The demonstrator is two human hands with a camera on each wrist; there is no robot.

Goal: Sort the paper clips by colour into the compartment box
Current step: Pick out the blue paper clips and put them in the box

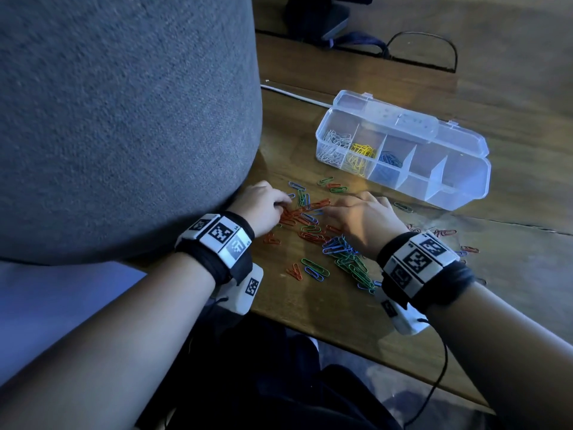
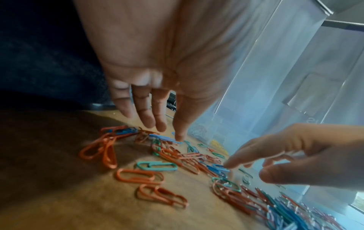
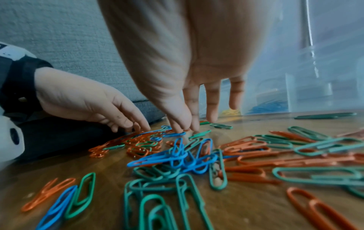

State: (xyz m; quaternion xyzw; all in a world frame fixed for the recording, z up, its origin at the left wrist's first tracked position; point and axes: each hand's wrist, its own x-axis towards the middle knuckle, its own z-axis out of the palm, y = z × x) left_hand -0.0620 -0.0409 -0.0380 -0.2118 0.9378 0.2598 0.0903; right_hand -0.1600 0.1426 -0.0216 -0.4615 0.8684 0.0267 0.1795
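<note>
Loose red, green and blue paper clips (image 1: 313,234) lie scattered on the wooden table (image 1: 310,299) in front of me. My left hand (image 1: 279,205) reaches into a cluster of red clips (image 1: 291,214), fingers straight, tips touching the clips (image 2: 177,137). My right hand (image 1: 330,212) reaches in from the right, its thumb and index tips on a blue clip (image 3: 174,134); neither hand has a clip lifted. The clear compartment box (image 1: 459,193) stands open behind, holding white clips (image 1: 333,144), yellow clips (image 1: 361,153) and blue clips (image 1: 389,159) in its left three compartments.
A large grey fabric-covered object (image 1: 124,119) stands against the table's left side, right beside my left hand. A white cable (image 1: 294,94) and a black cable (image 1: 434,41) lie behind the box. The table's near edge (image 1: 356,339) is close to my wrists.
</note>
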